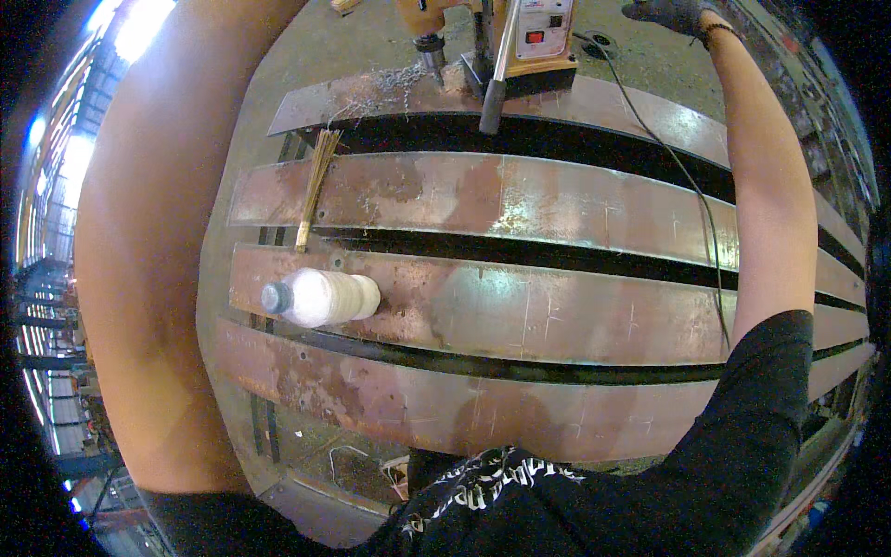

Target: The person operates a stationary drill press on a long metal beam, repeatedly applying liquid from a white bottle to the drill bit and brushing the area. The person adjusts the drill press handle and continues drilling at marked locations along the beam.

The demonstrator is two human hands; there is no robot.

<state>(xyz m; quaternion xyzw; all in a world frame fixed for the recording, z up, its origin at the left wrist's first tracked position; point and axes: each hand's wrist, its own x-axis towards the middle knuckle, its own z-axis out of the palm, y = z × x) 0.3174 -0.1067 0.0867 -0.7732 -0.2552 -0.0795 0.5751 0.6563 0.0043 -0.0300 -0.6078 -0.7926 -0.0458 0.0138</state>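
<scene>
My left arm (162, 251) reaches up along the left side and its hand is past the top edge, out of view. My right hand (676, 15), in a dark glove, is at the top right, partly cut off by the frame. Its fingers stretch left and nothing shows in them. Left of that hand, a magnetic drill press (543, 37) with a red switch stands on the farthest steel plate (650, 104). Its lever (495, 97) points toward me, and the drill chuck (430, 51) hangs over metal shavings (390, 88).
Several long, rusty steel plates (575, 320) lie side by side with dark gaps between. A stick brush (317, 190) bridges two plates at the left. A white bottle with a grey cap (325, 297) lies on its side nearer me. A black cable (682, 172) trails across the right.
</scene>
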